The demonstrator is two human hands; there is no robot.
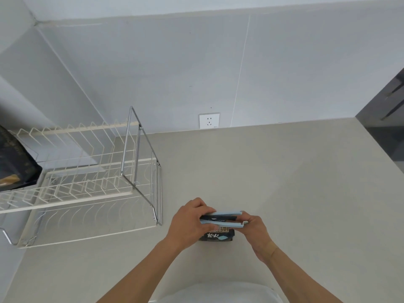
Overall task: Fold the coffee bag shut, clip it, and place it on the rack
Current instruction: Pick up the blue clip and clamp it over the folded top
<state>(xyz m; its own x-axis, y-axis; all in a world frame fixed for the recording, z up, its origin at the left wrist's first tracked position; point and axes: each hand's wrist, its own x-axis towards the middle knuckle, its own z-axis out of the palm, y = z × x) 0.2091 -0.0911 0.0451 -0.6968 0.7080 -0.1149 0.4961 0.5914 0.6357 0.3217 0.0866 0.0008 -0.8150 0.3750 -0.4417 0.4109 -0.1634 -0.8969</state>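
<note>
At six o'clock, your left hand pinches the coffee bag fold; your right hand, gripping the open clip, should press it fully closed.

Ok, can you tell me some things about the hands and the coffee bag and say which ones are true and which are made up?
1. Both hands, the left hand and the right hand, are at the blue clip. True.
2. The small coffee bag already sits on the rack. False: it stands on the counter, right of the rack.
3. The clip's arms are spread apart at the bag's top. True.
4. The rack holds nothing. False: a big dark bag rests at its left end.
5. A wall socket is above the counter. True.
</note>
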